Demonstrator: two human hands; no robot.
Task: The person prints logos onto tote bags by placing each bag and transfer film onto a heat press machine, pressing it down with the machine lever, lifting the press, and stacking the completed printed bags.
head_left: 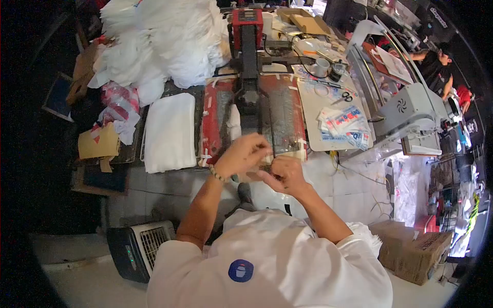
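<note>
A heat press (250, 77) with a red control box and dark arm stands in front of me. My left hand (244, 155) is over its front edge, fingers loosely bent and slightly blurred, and nothing shows in it. Close beside it, my right hand (288, 174) is closed near the end of the press's lever; what it grips, if anything, is hidden. Beneath both arms lies the red-bordered press surface (213, 113). Left of the press is a flat stack of white cloth (171, 132).
A large pile of white fabric (164, 36) sits behind left. Scissors (347, 96), a mug (321, 67) and printed transfer sheets (345, 126) lie on the right board. A grey machine (413, 110) stands farther right. Cardboard boxes (411, 251) are on the floor. Another person (436, 69) is at far right.
</note>
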